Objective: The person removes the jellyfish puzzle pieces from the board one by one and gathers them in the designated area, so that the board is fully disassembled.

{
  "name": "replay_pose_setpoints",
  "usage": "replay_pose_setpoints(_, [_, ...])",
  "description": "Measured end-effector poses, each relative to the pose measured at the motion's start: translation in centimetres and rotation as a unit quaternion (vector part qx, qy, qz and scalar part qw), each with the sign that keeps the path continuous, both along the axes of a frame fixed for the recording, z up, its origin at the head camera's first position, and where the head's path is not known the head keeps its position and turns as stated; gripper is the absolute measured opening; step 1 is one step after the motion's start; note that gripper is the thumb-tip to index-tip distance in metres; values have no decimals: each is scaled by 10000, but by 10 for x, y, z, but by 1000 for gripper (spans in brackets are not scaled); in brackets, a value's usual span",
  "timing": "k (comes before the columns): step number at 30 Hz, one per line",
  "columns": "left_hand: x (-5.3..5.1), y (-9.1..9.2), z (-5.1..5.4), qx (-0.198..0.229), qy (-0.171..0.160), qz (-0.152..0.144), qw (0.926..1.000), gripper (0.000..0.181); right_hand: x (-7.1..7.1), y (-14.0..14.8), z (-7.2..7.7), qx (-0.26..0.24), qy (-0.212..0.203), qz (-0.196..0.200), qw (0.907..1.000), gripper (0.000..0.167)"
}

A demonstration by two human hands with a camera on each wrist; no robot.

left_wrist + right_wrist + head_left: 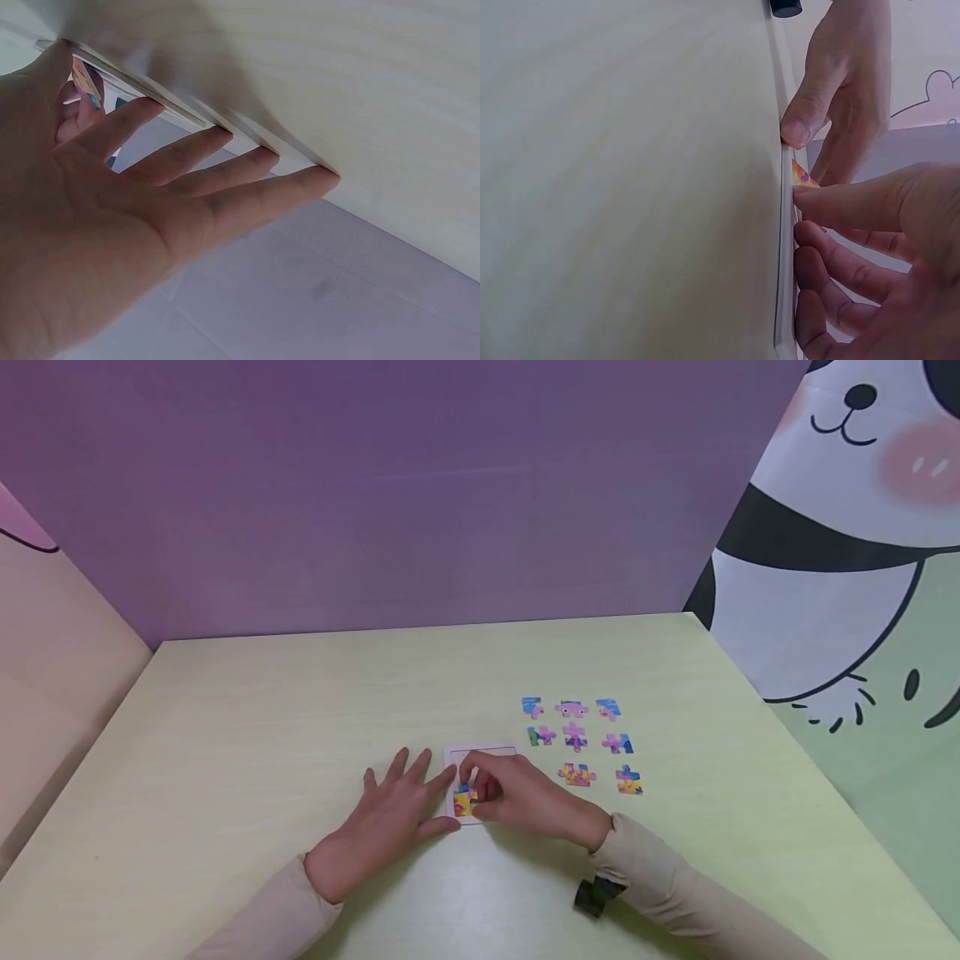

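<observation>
A small white puzzle frame (483, 749) lies flat on the table between both hands. My left hand (397, 814) spreads its fingers; its thumb and index fingertip touch the frame's left side, and the other fingertips rest on the table in the left wrist view. With thumb and index finger, my right hand (517, 793) pinches a yellow, pink and blue jigsaw piece (462, 802) at the frame's lower left corner. The piece (86, 81) looks tilted up from the frame in the left wrist view. Mostly hidden by fingers, it shows only an orange corner (802, 175) in the right wrist view.
Right of the frame, several loose jigsaw pieces (575, 737) lie spaced out in rows. A pale wooden table (300, 710) reaches back to a purple wall (420, 510). A black device (596, 897) sits at the right wrist.
</observation>
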State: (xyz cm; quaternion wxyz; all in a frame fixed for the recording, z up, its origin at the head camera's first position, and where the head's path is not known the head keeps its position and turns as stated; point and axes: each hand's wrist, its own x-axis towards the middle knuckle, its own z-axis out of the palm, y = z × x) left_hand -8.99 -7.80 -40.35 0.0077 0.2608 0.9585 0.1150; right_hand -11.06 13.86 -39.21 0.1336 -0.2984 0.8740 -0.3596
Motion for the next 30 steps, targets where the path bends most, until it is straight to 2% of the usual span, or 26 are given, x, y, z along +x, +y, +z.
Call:
replay_pose_setpoints(7, [0, 0, -1, 0, 31, 2, 10000, 66, 0, 2, 3, -145, -316, -88, 9994, 28])
replay_pose_setpoints(16, [1, -1, 0, -90, 106, -38, 9999, 65, -1, 2, 3, -136, -373, -27, 9992, 27])
replay_pose_setpoints(30, [1, 0, 1, -116, 105, -48, 9999, 65, -1, 3, 4, -228, -91, 90, 9997, 26])
